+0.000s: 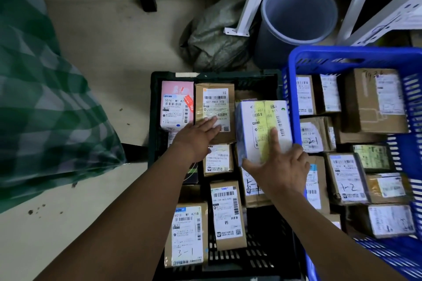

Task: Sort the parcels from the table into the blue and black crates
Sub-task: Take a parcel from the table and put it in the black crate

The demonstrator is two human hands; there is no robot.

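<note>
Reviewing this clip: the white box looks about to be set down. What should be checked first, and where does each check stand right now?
1. Right hand grips the white box, thumb under its near corner: ok.
2. Box is over the black crate, not the blue crate: ok.
3. Room to set it down: bare mesh floor shows at the black crate's near end: ok.
4. Left hand lies flat on a brown parcel, beside the box, not under it: ok.
5. Which crate the box's label calls for: cannot tell, yellow tape and blur hide it.
</note>
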